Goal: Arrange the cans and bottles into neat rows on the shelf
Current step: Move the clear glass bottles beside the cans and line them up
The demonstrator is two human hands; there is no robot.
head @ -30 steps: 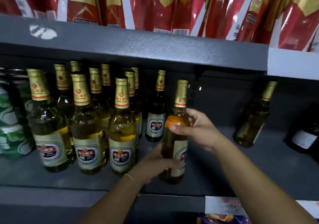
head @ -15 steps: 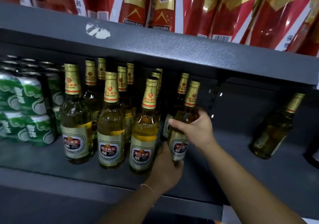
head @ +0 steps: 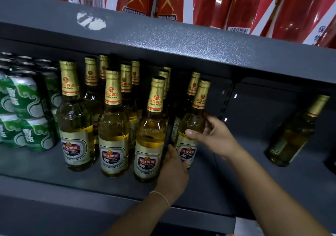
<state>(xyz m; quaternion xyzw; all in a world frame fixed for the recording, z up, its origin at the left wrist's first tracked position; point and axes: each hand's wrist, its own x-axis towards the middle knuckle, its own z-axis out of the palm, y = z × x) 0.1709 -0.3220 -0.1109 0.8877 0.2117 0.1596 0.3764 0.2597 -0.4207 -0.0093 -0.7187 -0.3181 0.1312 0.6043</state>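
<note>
- Right now both hands are on one beer bottle, which stands on the grey shelf at the right end of the front row.
- Right hand wraps the bottle's shoulder, thumb across the front glass, fingers curled round the far side.
- Left hand grips low on the bottle beside the label; its fingers close round the base, a thin bracelet on the wrist.
- Held bottle leans slightly to the right, just beside the third front bottle.
- Two more front bottles and stand to the left, with further bottles in rows behind.
- Green cans are stacked at the far left, just beside the bottles.
- One lone bottle leans well apart on the right of the shelf.
- Red packets fill the shelf above.
</note>
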